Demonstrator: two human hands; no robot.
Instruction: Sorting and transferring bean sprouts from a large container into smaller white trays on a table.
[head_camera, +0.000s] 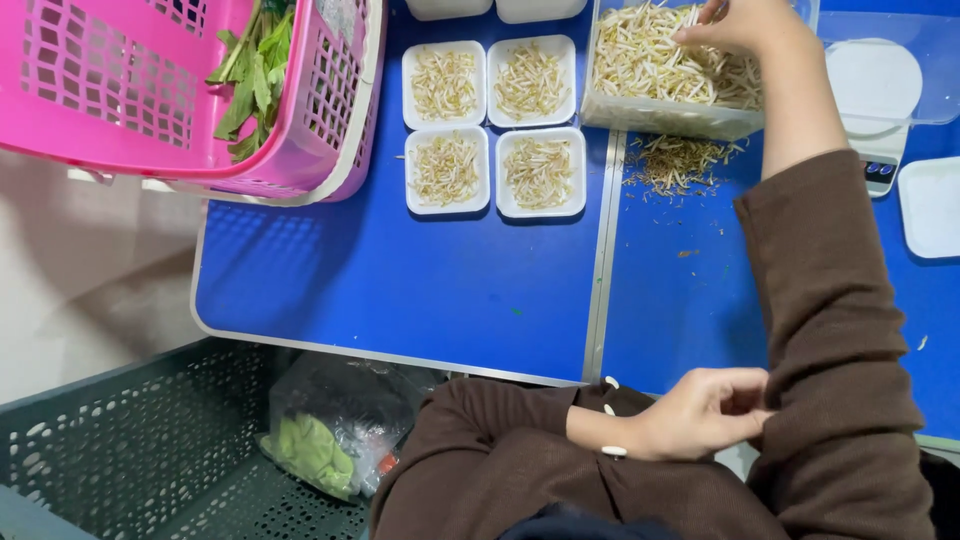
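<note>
- The bean sprouts (650, 55) lie heaped in a clear rectangular tub (668, 118) at the far edge of the blue table (400, 290), right under the fingers of the right hand (738, 22).
- The right hand reaches into the tub, fingers bent down into the sprouts; whether they pinch any cannot be told, since the fingertips are partly cut off by the frame edge.
- The left hand (705, 412) sits near the body, fingers curled loosely closed, touching the brown sleeve (830, 330) of the right arm near the elbow; it holds nothing visible.
- Just nearer than the right fingers, in front of the tub, a loose scatter of sprout trimmings (680, 160) lies on the table.
- To the left of those fingers, four small white trays (494, 128) stand in a square, each filled with sprouts.
- Right of the fingers sits a white scale (875, 90), and beyond it an empty white tray (932, 205).
- Far left, a pink basket (150, 90) holds leafy greens (255, 70).
- Below the left fingers' side, a dark green crate (130, 440) holds a plastic bag (335, 425).
</note>
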